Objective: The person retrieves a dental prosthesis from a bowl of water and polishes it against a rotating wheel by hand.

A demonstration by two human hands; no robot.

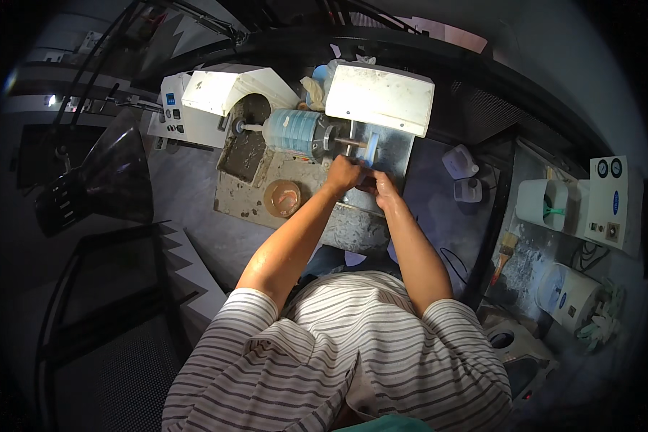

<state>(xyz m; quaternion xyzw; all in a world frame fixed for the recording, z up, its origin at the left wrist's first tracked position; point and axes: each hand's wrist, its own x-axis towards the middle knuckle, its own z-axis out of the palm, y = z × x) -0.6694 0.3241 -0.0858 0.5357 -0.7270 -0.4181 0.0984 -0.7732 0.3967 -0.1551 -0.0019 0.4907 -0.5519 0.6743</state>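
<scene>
My left hand (344, 173) and my right hand (383, 189) are together in front of a white-hooded bench machine (379, 93). The fingers of both are curled close together, and whatever they hold is hidden by the hands. Just beyond my fingertips is a pale blue-white wheel (372, 148) under the hood, beside a narrow shaft (349, 142). I cannot tell whether the held thing touches the wheel. Left of my hands, a large clear blue plastic jug (291, 132) lies on its side. A brown bowl (272, 201) with something pinkish in it stands nearer to me.
A second white machine (241, 81) has a wet, dirty tray (241, 167) below it. At right are two white plastic jugs (459, 162), a brush (506, 252), a white container (541, 204) and a gauge box (608, 201). A dark lamp-like hood (119, 173) is at left.
</scene>
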